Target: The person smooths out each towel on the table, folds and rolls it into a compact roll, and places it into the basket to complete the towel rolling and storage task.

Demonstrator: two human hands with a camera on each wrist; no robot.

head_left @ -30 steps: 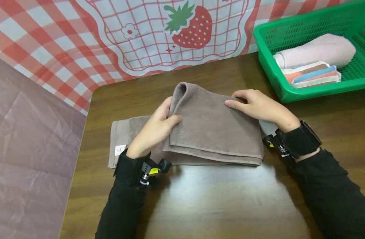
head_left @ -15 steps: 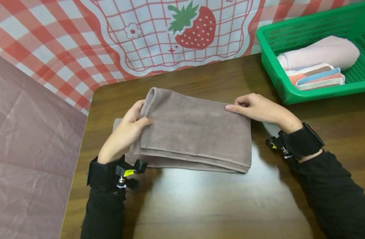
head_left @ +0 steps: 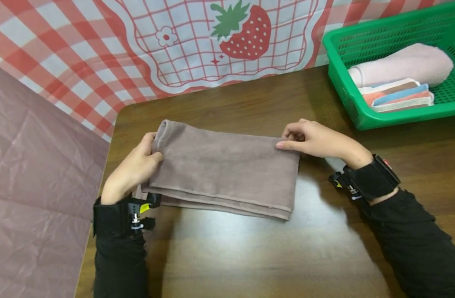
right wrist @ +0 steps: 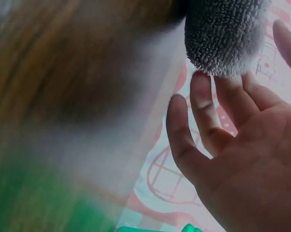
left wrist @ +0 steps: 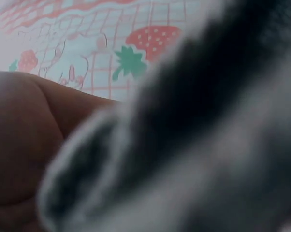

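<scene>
On the table, both hands seemingly pinch the folded towel.

Head view: bright, even, sharp | glare: broad pale sheen on the counter toward its near edge | shadows: soft, short | left wrist view: towel fully out of focus | right wrist view: left half smeared, fingers sharp
</scene>
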